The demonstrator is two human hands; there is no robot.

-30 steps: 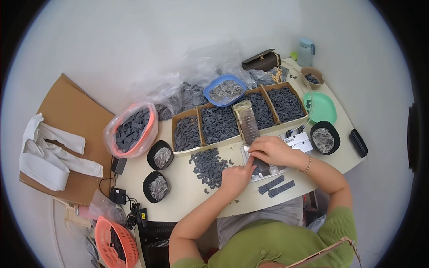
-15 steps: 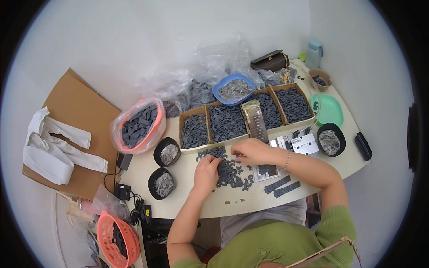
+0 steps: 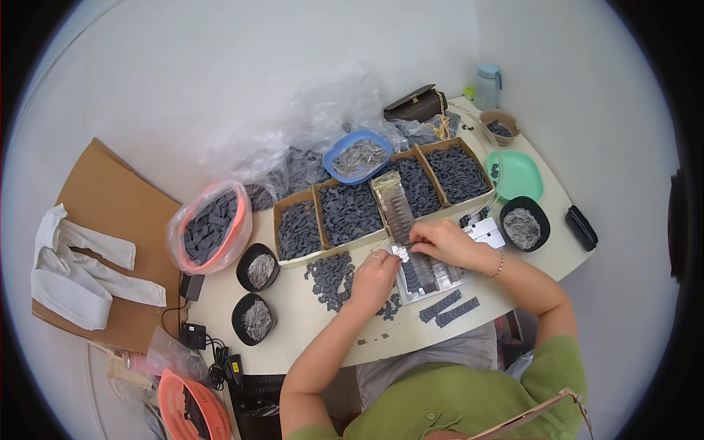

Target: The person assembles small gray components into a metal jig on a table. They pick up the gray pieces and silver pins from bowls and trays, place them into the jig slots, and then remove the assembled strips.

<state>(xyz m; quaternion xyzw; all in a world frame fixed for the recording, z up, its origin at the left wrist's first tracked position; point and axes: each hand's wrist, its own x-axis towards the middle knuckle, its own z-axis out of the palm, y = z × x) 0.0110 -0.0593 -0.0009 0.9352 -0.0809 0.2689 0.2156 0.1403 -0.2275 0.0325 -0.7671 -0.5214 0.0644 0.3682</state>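
My left hand [image 3: 375, 277], a ring on one finger, has its fingertips drawn together at the left edge of a metal fixture [image 3: 446, 277], beside a small silvery-white block [image 3: 400, 253]. From the other side my right hand [image 3: 453, 245] reaches over the fixture with fingers closed in a pinch near the same block. Anything in either pinch is too small or hidden. Under the hands the fixture holds rows of dark grey pieces. A clear ribbed plastic strip [image 3: 398, 213] leans from the boxes down to it. Loose dark grey pieces [image 3: 331, 277] lie left of my left hand.
Cardboard boxes [image 3: 352, 214] of grey pieces line the back. Black bowls [image 3: 525, 223] and a blue tray [image 3: 357, 157] hold thin metal pins. A green tray [image 3: 519, 176] stands right, a pink basin [image 3: 213, 229] left. Two grey strips [image 3: 456, 311] lie by the front edge.
Both hands have moved right from the loose pieces to the metal fixture. The silvery-white block now sits at the fixture's left edge, between the hands. The whole view has shifted slightly.
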